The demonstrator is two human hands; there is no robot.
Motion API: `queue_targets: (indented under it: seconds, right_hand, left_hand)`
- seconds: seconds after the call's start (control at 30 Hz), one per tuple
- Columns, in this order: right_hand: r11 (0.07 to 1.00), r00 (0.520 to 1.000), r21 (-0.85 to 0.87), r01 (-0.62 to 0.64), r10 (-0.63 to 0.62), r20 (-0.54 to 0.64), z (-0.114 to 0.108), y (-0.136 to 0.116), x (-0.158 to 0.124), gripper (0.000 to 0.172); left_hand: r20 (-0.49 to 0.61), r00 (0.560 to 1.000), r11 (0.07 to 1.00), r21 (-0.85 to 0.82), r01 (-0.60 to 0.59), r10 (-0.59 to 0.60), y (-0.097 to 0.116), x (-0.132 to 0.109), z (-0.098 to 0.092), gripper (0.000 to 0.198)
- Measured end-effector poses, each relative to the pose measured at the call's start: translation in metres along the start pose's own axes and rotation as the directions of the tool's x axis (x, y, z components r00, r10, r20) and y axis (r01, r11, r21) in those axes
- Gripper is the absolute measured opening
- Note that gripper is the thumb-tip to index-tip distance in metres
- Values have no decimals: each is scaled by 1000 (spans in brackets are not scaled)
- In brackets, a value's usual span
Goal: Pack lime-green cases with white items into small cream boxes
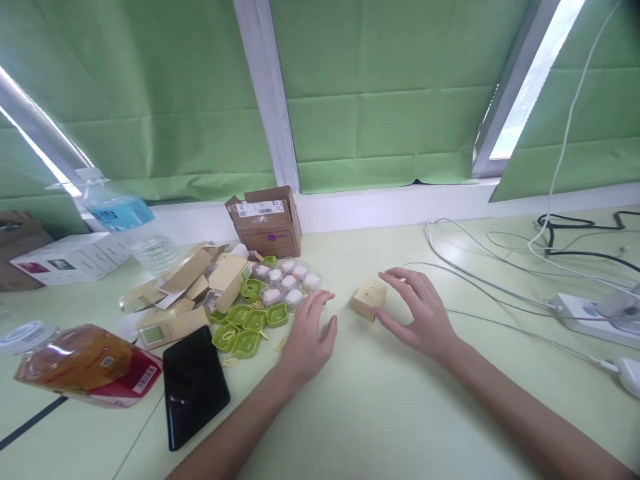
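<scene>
My right hand (419, 312) rests on the pale green table (380, 407) with fingers spread, its fingertips touching a small tan cardboard box (369, 298). My left hand (307, 335) lies flat and open on the table, fingertips next to a cluster of clear capsules with white contents (287, 280). Several green plastic cases (246, 324) lie just left of that hand. Neither hand holds anything.
A brown carton (267, 222) stands by the window sill. Flat tan packaging (187, 293), a black phone (194, 384), an orange drink bottle (85, 363), a water bottle (127, 223) and white boxes (65, 257) fill the left. White cables (480, 267) and a power strip (593, 319) lie at right.
</scene>
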State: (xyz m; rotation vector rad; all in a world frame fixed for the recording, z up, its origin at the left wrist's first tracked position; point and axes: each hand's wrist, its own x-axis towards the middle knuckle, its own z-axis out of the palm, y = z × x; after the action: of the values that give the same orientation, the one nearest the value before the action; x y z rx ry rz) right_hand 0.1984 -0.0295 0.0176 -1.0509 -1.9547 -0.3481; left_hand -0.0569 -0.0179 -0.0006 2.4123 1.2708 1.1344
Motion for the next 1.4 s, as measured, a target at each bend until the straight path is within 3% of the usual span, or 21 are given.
queue_targets:
  seconds: [0.1,0.17,0.27,0.4,0.57,0.77,0.93,1.07,1.2,1.4]
  right_hand:
    - [999,946,49,0,-16,324,6,12,-2,79]
    - [994,906,103,-21,-25,422,14,16,-5,72]
    - [985,917,162,-52,-17,399,23,12,-9,60]
    - [980,934,187,-74,2,357,22,-10,-11,55]
    - [974,914,191,-121,34,404,15,-29,-10,49]
    - [955,900,257,-148,23,436,14,-24,-9,56]
    - [952,898,285,-113,-25,439,13,-21,-11,64]
    - [968,903,247,-35,-76,423,14,-26,-10,59]
    - [980,897,194,39,-120,425,14,-33,-6,55]
    - [970,894,244,11,-119,433,14,-22,-8,58]
  left_hand:
    - [71,997,997,-69,15,-10,3,0,1,37]
    - [122,993,994,-109,13,1,7,1,1,37]
    - [178,984,989,-143,39,-14,14,0,0,37]
    - [206,978,979,-184,83,-44,21,-2,0,44]
    - [229,973,976,-216,17,34,23,-4,-2,51]
    - [248,964,985,-168,-49,90,22,-3,-4,57]
    - [235,972,988,-151,32,5,25,-5,-2,60]
    - [168,983,975,-195,108,-75,23,-6,3,63]
    - [131,988,961,-254,111,-80,20,-5,3,62]
    - [163,985,961,-256,102,-61,15,-1,-8,60]
